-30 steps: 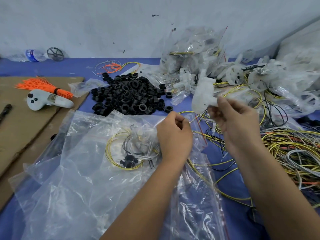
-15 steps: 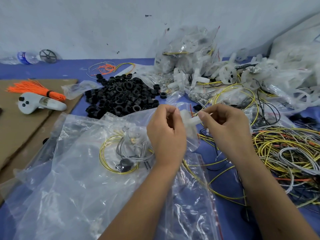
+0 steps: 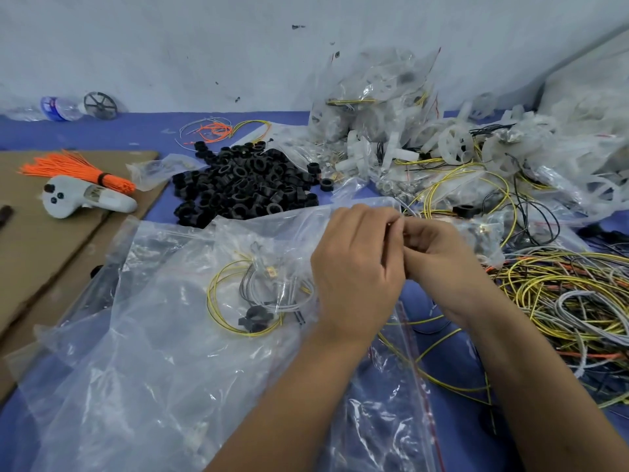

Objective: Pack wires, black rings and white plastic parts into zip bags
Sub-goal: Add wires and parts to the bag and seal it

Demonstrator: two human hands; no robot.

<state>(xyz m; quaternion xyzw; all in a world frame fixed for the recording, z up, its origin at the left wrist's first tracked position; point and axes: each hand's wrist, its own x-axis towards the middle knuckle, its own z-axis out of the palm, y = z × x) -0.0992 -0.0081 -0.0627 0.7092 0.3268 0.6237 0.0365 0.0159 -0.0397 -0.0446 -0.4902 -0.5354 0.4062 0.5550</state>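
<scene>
A clear zip bag (image 3: 190,301) lies in front of me holding a yellow wire loop (image 3: 218,291), grey wires and a black ring (image 3: 253,316). My left hand (image 3: 357,270) pinches the bag's mouth at its right end. My right hand (image 3: 439,253) touches the left, fingers curled at the opening around a white plastic part that is almost wholly hidden. Behind lies a heap of black rings (image 3: 245,185). White plastic parts (image 3: 452,144) are piled at the back right, and a tangle of wires (image 3: 561,294) lies to the right.
Filled zip bags (image 3: 371,97) stand against the wall. On the cardboard (image 3: 41,250) at left lie a white controller (image 3: 78,199) and a bundle of orange ties (image 3: 75,168). A water bottle (image 3: 58,107) lies at the far left. More flat bags (image 3: 384,420) lie under my forearms.
My right hand brought a white plastic part from the heap down and left to the bag's mouth, where it now meets my left hand. The part has gone out of sight between the fingers.
</scene>
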